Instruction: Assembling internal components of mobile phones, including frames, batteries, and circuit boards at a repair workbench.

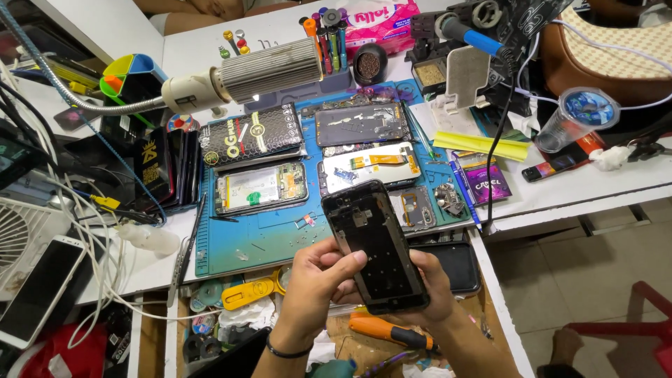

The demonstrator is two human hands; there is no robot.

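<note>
Both my hands hold a black phone frame [374, 245] with its bare inner side up, above the front edge of the blue work mat [259, 238]. My left hand [315, 287] grips its left side, thumb lying across the frame. My right hand [434, 287] supports it from below and the right. On the mat lie an opened phone with its battery showing [260, 187], a loose display with an orange flex cable [371, 166], another panel [360, 124] and a small metal part [448, 196].
A gooseneck lamp [245, 73] hangs over the mat's back edge. Phone boxes [252, 136], a tool rack [325, 42], a soldering stand [455, 35] and a plastic cup [574, 115] stand around. An open drawer [238, 315] holds tape rolls and an orange screwdriver [392, 332]. A white phone [42, 290] lies left.
</note>
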